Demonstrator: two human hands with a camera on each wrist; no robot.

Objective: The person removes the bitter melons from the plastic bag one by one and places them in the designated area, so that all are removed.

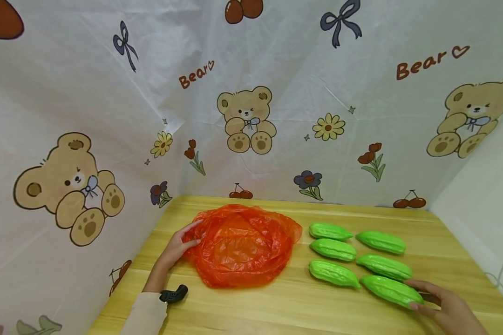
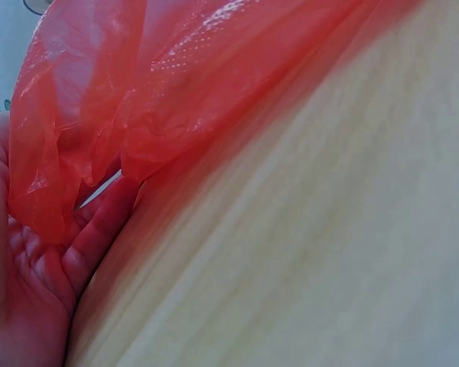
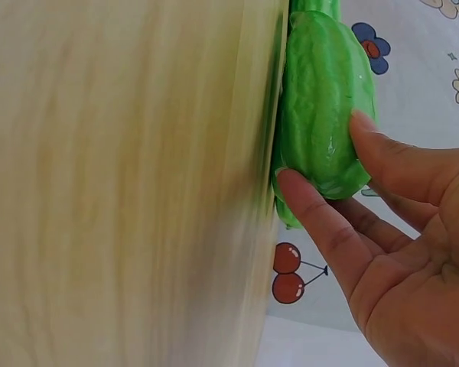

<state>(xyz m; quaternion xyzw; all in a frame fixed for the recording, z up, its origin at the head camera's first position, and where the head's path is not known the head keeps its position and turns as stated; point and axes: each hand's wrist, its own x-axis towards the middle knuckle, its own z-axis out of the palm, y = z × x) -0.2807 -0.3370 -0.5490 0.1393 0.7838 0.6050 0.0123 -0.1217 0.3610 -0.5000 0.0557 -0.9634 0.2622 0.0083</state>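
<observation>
A red plastic bag (image 1: pixel 243 246) lies spread in a rounded heap on the left half of the table. My left hand (image 1: pixel 178 246) holds its left edge, with thin film (image 2: pixel 84 115) lying between thumb and fingers; some fingertips are hidden by it. Several bright green bitter melons lie in two columns to the right. With thumb and fingers my right hand (image 1: pixel 448 307) pinches the right end of the nearest bitter melon (image 1: pixel 391 291) in the right-hand column. In the right wrist view, the thumb and a finger press opposite sides of this ridged bitter melon (image 3: pixel 325 107).
The wooden table (image 1: pixel 285 307) meets a pale printed cloth (image 1: pixel 276 56) at its back and left. Bitter melons (image 1: pixel 333 273) of the left-hand column lie between the bag and the right hand. A black wrist device (image 1: pixel 173 294) sits at the left cuff.
</observation>
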